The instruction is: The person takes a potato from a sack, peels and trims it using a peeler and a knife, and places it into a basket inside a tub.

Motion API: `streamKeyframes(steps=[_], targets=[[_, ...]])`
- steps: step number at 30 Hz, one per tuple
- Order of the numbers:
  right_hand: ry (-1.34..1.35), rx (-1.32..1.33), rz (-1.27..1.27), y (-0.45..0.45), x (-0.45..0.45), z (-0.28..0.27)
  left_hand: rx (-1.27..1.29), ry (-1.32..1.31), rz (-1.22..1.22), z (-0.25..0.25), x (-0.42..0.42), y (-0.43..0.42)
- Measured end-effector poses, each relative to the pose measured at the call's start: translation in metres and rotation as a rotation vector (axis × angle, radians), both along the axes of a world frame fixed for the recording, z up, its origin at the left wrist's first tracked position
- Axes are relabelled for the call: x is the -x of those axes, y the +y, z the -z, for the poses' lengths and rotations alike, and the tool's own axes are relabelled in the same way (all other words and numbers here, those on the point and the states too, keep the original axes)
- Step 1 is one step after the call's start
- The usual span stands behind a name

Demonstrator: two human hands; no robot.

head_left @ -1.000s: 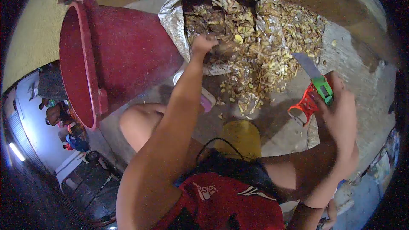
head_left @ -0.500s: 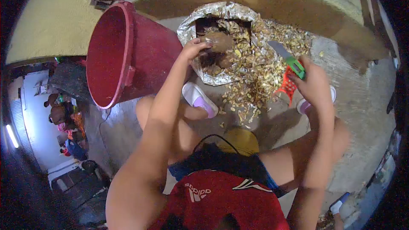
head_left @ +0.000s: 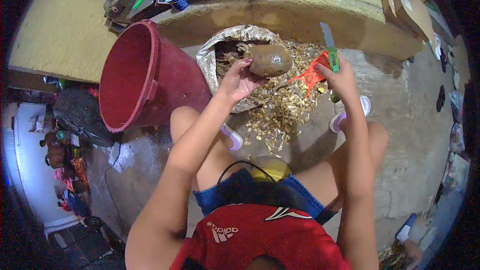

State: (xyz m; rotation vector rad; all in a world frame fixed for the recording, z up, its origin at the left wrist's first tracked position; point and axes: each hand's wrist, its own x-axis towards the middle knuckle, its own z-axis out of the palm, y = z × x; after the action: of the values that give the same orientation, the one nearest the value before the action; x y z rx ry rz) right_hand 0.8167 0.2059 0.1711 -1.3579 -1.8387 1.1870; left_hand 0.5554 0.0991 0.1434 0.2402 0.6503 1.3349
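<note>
Landmark: wh. sack [head_left: 205, 60], mouth open.

Item 1: lg. brown oval item [head_left: 272, 61], type n/k. Loc.: held up at sack's R side, partly over mouth. Handling (est.): fairly heavy for one hand, firm, rigid; smooth skin w/ wet-looking shine, so prob. slippery; low breakage risk. Best hold: under belly at mid-length, thumb over top; end-only grip may let far end dip.

Item 2: L hand [head_left: 237, 82], thumb on item's near end, fingers curled below; palm partly open.

Item 3: R hand [head_left: 342, 80], R of sack, closed round green-handled knife [head_left: 333, 59], blade pointing up & away; also w/ orange openwork tool [head_left: 315, 72], exact finger hold can't tell.

Item 4: peelings & scraps [head_left: 280, 115], loose, R of and below sack.

Item 5: red bin [head_left: 185, 80], tilted, just L of sack.
</note>
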Motion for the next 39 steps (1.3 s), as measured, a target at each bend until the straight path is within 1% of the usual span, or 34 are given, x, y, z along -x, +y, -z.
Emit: streamKeyframes(steps=[3, 6, 7, 10, 11, 14, 18, 19, 23, 26, 28, 29, 31, 32, 34, 35, 37, 39], targets=[[0.118, 0.084, 0.029, 0.005, -0.007, 0.005, -0.007, -0.079, -0.015, 0.000, -0.010, 0.007], [0.140, 0.301, 0.016, 0.007, -0.009, -0.005, -0.019, -0.074, -0.076, 0.003, -0.019, 0.014], [0.142, 0.266, 0.017, 0.007, -0.007, -0.006, -0.024, -0.063, -0.105, 0.005, -0.022, 0.016], [0.121, 0.206, 0.000, 0.007, 0.002, 0.001, -0.034, -0.058, -0.023, 0.010, -0.020, 0.022], [0.093, 0.191, -0.016, 0.008, 0.004, 0.003, -0.061, -0.020, -0.024, 0.012, -0.019, 0.025], [0.049, 0.129, -0.021, 0.012, 0.007, 0.003, -0.038, 0.122, -0.083, 0.004, -0.018, 0.029], [0.047, 0.130, 0.008, 0.019, 0.008, 0.012, -0.043, 0.478, -0.144, 0.014, -0.011, 0.033], [-0.039, 0.140, 0.022, 0.021, 0.008, 0.012, -0.021, 0.543, -0.140, 0.014, -0.010, 0.034], [-0.128, 0.059, -0.048, 0.018, 0.018, 0.010, -0.024, 0.750, -0.220, 0.005, -0.016, 0.037], [-0.125, 0.052, -0.074, 0.015, 0.022, 0.013, -0.047, 0.727, -0.230, -0.002, -0.024, 0.035], [-0.119, 0.023, -0.068, 0.016, 0.024, 0.013, -0.052, 0.767, -0.198, -0.003, -0.023, 0.034], [-0.138, 0.052, -0.063, 0.015, 0.025, 0.011, -0.054, 0.787, -0.181, -0.002, -0.022, 0.034], [-0.179, 0.113, -0.051, 0.013, 0.027, 0.003, -0.028, 0.671, -0.235, 0.012, -0.023, 0.038], [-0.150, 0.082, -0.062, 0.011, 0.029, 0.003, -0.013, 0.612, -0.260, 0.019, -0.024, 0.039], [-0.094, 0.022, -0.085, 0.009, 0.032, 0.006, 0.081, 0.267, -0.209, 0.016, -0.024, 0.039], [-0.116, 0.003, -0.085, 0.009, 0.032, 0.008, 0.127, 0.095, -0.181, 0.013, -0.024, 0.039], [-0.161, -0.033, -0.086, 0.010, 0.034, 0.013, 0.179, 0.043, -0.102, 0.002, -0.023, 0.036], [-0.114, -0.117, -0.105, 0.011, 0.034, 0.023, 0.186, 0.032, -0.049, 0.003, -0.023, 0.036]])
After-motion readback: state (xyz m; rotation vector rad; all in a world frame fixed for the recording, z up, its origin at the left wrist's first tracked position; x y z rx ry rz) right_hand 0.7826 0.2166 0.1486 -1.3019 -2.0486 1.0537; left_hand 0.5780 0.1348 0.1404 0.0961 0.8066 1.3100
